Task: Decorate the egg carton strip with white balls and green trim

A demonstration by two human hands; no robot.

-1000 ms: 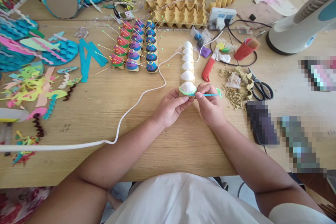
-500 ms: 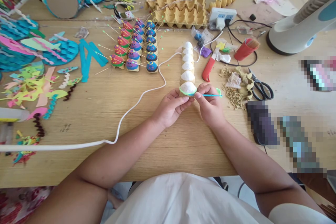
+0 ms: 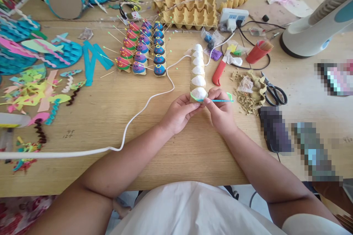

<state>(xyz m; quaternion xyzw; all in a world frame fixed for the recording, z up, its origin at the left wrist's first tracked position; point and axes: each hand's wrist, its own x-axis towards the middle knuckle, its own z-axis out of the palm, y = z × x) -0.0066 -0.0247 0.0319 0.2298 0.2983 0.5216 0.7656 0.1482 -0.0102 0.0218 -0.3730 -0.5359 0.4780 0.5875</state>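
A strip of egg carton (image 3: 198, 80) with several white-covered humps lies lengthwise in front of me. My left hand (image 3: 179, 114) is closed on its near end, thumb and fingers pinching the edge. A thin light-green strip (image 3: 193, 97), probably clay, runs around the base of the nearest hump. My right hand (image 3: 223, 113) pinches a slim blue stick tool (image 3: 224, 100), its tip against that near hump. More light-green material (image 3: 230, 96) shows beside the right fingers; whether they hold it I cannot tell.
Painted carton strips (image 3: 140, 47) with pins stand left of centre. Behind are egg trays (image 3: 190, 7) and a power strip (image 3: 234, 15). A red-handled knife (image 3: 219, 72), scissors (image 3: 275, 93) and a fan base (image 3: 300, 40) lie right. A white cable (image 3: 143, 109) crosses the left.
The near end of the egg carton strip has shifted slightly to the right and turned a little. Both hands keep their holds, nearly in the same place.
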